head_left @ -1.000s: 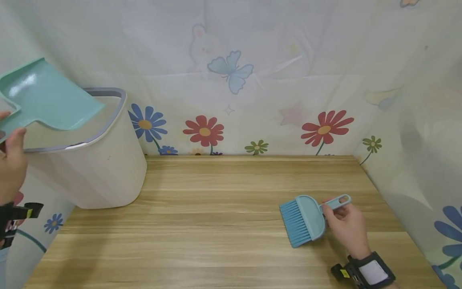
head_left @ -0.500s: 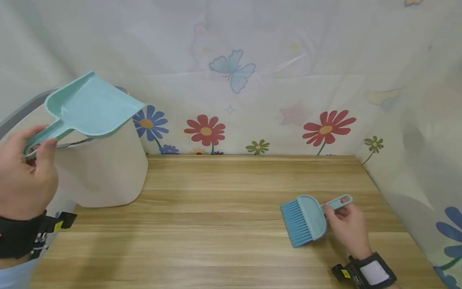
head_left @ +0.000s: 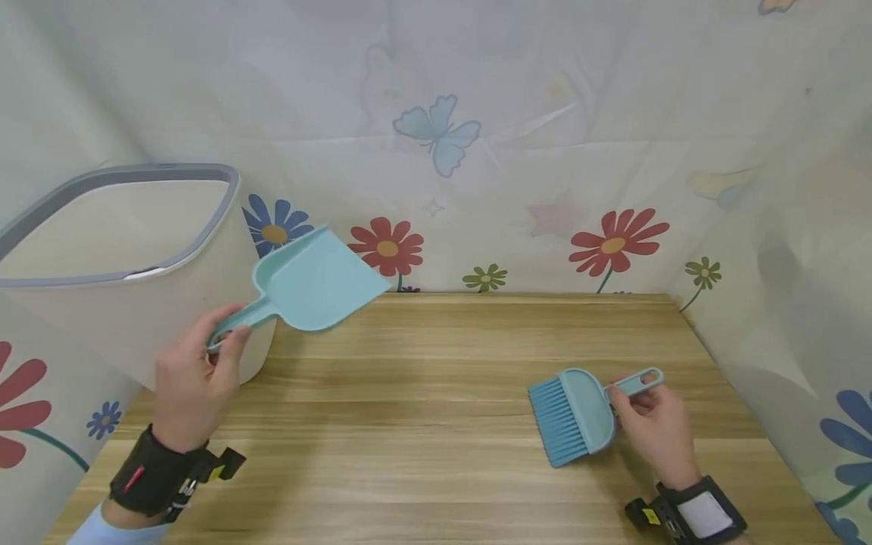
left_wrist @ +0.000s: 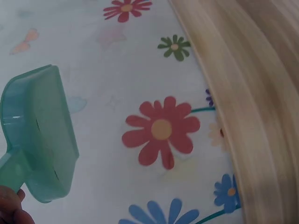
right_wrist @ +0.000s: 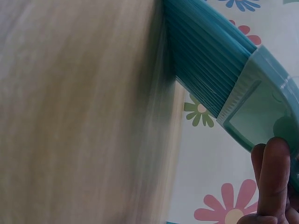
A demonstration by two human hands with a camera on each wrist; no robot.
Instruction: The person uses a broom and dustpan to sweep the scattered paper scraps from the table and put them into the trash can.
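My left hand (head_left: pixel 197 378) pinches the handle of a light teal dustpan (head_left: pixel 320 280), held up in front of the bin's right side. The pan's flat lip points right, and nothing shows on its surface. In the left wrist view the dustpan (left_wrist: pixel 44 135) appears from its side, fingertips at the handle. On the right, my right hand (head_left: pixel 654 428) grips a blue hand brush (head_left: pixel 579 416) by the neck of its looped handle. Its bristles point left, and in the right wrist view the bristles (right_wrist: pixel 210 56) reach down to the table surface.
A white bin (head_left: pixel 204 318) with a grey rim stands at the table's back left corner, its top uncovered. The wood-grain table (head_left: pixel 422 424) lies between the hands. A flower-printed cloth (head_left: pixel 518 151) hangs behind and along the sides.
My left hand has carried the dustpan right and down from over the bin, first to its front edge, then beside it over the table's back left. The right hand and brush have stayed put.
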